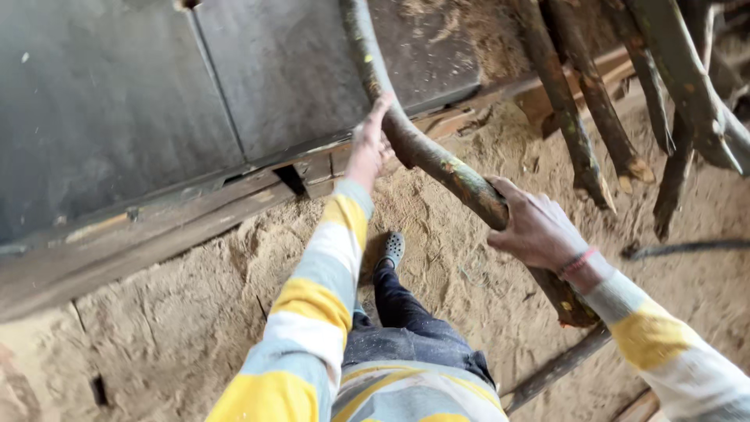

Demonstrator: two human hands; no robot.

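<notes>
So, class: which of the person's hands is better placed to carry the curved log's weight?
Probably the right hand: it wraps around the curved log near its lower end, while the left hand only rests open against it higher up.

The person is wearing a long-sleeved knit top banded in broad yellow, white and grey stripes, running down both sleeves to ribbed grey cuffs. The right hand (537,224) is showing a thin red and pink thread band at the wrist; the left hand (367,148) is bare. Dark blue trousers are carrying pale dust specks, and a grey perforated clog (391,250) is covering one foot.
</notes>
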